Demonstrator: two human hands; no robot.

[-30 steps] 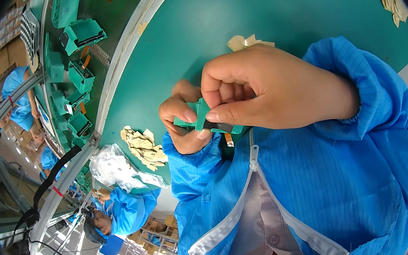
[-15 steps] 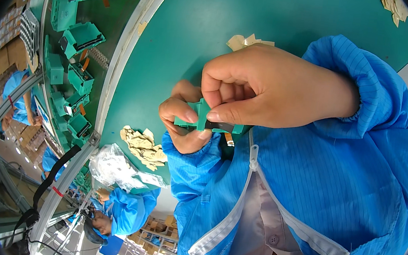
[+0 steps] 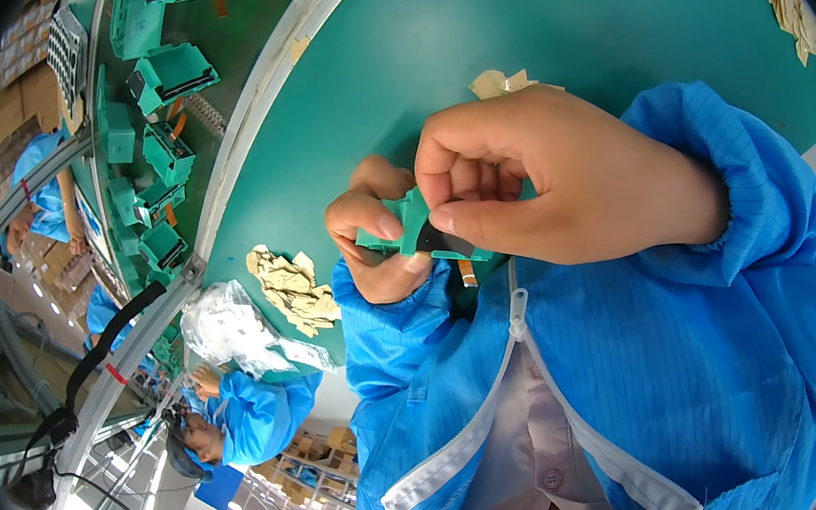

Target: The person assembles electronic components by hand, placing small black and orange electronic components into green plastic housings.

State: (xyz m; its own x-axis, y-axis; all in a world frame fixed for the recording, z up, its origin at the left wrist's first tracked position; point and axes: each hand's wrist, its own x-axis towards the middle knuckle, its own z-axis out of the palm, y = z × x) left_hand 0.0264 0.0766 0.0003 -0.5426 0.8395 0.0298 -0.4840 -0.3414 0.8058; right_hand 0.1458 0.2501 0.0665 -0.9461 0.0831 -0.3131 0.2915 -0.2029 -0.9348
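Note:
My left hand [image 3: 367,225] is closed around one end of a small green plastic housing [image 3: 413,223], its thumb lying on top. A black strip [image 3: 445,243] covers part of the housing, and an orange flat cable [image 3: 467,273] hangs from its lower edge. Over the housing, my right hand [image 3: 568,178] has thumb and forefinger brought together in a pinch, the other fingers curled. The thumb tip touches the housing beside the black strip. What lies between those fingertips, if anything, is hidden.
Crumpled beige paper pieces [image 3: 293,290] and a clear plastic bag [image 3: 231,328] lie on the green table [image 3: 372,39]. Past a pale rail [image 3: 265,78], a line holds several green housings [image 3: 173,77]. A co-worker in blue [image 3: 259,417] sits beyond the bag.
The right thumb and forefinger have shifted slightly along the housing, and more of the black strip shows. Housing and both hands sit a little further right in view.

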